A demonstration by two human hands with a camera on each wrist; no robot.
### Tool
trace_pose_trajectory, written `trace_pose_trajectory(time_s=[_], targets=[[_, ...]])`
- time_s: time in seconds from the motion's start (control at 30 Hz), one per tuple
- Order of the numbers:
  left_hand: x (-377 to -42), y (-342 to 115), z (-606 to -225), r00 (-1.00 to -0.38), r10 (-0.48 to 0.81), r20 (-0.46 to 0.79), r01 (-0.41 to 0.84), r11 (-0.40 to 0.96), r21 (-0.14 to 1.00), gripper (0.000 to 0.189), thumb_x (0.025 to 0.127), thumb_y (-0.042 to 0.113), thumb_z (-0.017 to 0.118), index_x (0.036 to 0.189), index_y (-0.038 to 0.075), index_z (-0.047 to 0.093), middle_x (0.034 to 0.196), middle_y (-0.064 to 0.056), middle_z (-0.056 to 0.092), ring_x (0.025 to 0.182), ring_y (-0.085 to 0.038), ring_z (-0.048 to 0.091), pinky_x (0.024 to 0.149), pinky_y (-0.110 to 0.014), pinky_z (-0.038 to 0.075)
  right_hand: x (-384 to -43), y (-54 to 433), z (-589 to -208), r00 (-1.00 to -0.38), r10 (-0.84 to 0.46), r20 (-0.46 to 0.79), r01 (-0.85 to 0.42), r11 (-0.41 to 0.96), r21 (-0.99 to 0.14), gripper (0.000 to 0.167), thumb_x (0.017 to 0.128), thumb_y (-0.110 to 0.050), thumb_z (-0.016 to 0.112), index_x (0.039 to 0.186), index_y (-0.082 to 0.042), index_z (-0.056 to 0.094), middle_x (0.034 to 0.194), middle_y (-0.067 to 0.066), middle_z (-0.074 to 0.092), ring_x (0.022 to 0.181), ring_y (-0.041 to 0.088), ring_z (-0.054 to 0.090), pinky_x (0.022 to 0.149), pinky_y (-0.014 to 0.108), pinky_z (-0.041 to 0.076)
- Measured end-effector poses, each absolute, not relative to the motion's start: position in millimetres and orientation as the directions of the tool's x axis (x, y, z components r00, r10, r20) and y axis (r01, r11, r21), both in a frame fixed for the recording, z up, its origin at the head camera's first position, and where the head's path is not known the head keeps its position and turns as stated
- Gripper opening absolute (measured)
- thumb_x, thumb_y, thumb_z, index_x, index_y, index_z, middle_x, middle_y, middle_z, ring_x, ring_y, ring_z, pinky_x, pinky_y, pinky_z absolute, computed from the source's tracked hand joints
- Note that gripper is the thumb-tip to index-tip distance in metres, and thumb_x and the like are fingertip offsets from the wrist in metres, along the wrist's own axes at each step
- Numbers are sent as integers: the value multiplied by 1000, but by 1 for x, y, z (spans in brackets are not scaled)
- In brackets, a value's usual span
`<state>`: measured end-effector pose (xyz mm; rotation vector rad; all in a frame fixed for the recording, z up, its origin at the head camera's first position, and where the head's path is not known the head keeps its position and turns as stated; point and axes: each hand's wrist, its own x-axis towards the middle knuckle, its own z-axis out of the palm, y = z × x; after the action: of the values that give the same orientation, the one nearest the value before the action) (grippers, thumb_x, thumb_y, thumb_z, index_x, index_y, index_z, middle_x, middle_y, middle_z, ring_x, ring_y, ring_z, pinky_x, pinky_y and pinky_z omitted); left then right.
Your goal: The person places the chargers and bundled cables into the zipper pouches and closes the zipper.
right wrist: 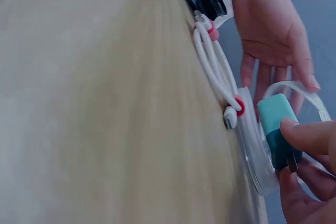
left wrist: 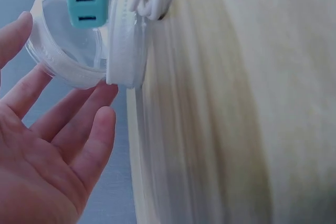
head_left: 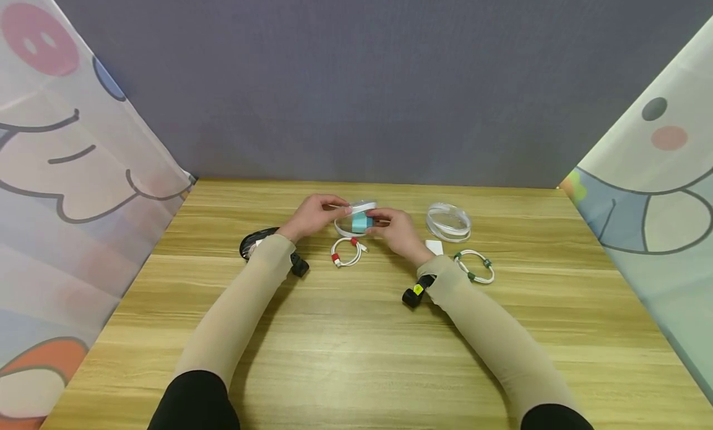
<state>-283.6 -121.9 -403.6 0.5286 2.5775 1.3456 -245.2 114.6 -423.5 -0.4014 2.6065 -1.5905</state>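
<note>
My right hand (head_left: pixel 398 233) pinches a teal two-tone charger plug (right wrist: pixel 275 124) between thumb and fingers, its metal prongs toward the hand. Two dark slots show on the end of the charger plug (left wrist: pixel 88 1) in the left wrist view. It is held at the opening of a clear round case (left wrist: pixel 126 51) with white zipper edging. My left hand (head_left: pixel 314 216) holds the raised lid (left wrist: pixel 79 72) by its rim, thumb on one side and fingers on the other. In front of the case lies a coiled white cable (head_left: pixel 346 252) with red ties.
Right of the hands lie another clear round case (head_left: pixel 448 223), a white block (head_left: pixel 434 247) partly behind the right wrist, and a white cable with green ties (head_left: pixel 480 266). A black case (head_left: pixel 249 243) is partly hidden by the left forearm. A grey panel (head_left: pixel 356 108) stands behind the wooden table (head_left: pixel 345 337).
</note>
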Motion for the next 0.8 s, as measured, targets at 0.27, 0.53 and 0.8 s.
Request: trace_pose_trajectory(time_s=[0.27, 0.53, 0.8], targets=[[-283, -121, -404, -909, 416, -1, 237, 520, 820, 47, 91, 52, 68, 122, 17, 71, 121, -2, 68, 108, -21, 64, 92, -42, 51, -245, 107, -428, -961, -257, 102, -219, 482, -848, 33, 87, -7, 77, 120, -4, 72, 119, 12, 69, 105, 27, 66, 88, 36, 54], [-282, -124, -404, -915, 403, 3, 232, 521, 822, 47, 91, 52, 67, 122, 17, 71, 122, -3, 67, 107, -21, 64, 91, -42, 51, -249, 103, -428, -964, -245, 103, -221, 525, -822, 34, 88, -8, 76, 122, -5, 71, 119, 11, 70, 103, 26, 66, 87, 37, 54], [-278, -126, -406, -919, 395, -12, 217, 529, 820, 46, 92, 48, 68, 123, 15, 71, 124, -4, 67, 107, -22, 65, 91, -41, 52, -249, 99, -432, -971, -200, 132, -223, 551, -804, 33, 85, -8, 79, 117, -5, 74, 110, 10, 73, 98, 24, 69, 85, 37, 55]])
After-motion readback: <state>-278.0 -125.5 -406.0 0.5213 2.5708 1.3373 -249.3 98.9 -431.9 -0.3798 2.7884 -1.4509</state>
